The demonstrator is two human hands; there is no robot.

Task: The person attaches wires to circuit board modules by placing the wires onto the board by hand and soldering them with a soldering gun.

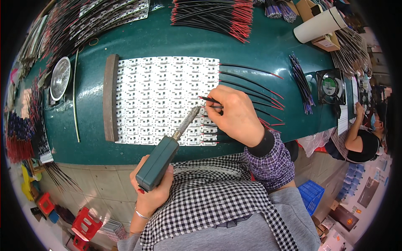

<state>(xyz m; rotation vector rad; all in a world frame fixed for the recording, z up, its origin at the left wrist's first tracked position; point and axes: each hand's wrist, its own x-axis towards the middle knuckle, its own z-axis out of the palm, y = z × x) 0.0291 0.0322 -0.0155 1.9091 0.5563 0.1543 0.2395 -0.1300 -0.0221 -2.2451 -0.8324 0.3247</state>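
A white panel of small circuit boards [163, 100] lies flat on the green table. My left hand [155, 184] is wrapped round the dark green handle of a soldering iron [161, 161]. The iron's tip reaches the panel's right side, close to my right fingertips. With my right hand [234, 113] I pinch a black wire with a red end [206, 98], its end over the panel's right edge. Several black wires with red tips [251, 75] stick out to the right from that edge. The hand hides part of the lower rows.
A brown bar [111, 98] stands against the panel's left edge. Farther left are a thin rod [76, 96] and a round metal dish [61, 78]. Bundled wires [213, 14] lie at the back. On the right are a white cylinder [318, 26], a small fan [331, 85] and a seated person [360, 138].
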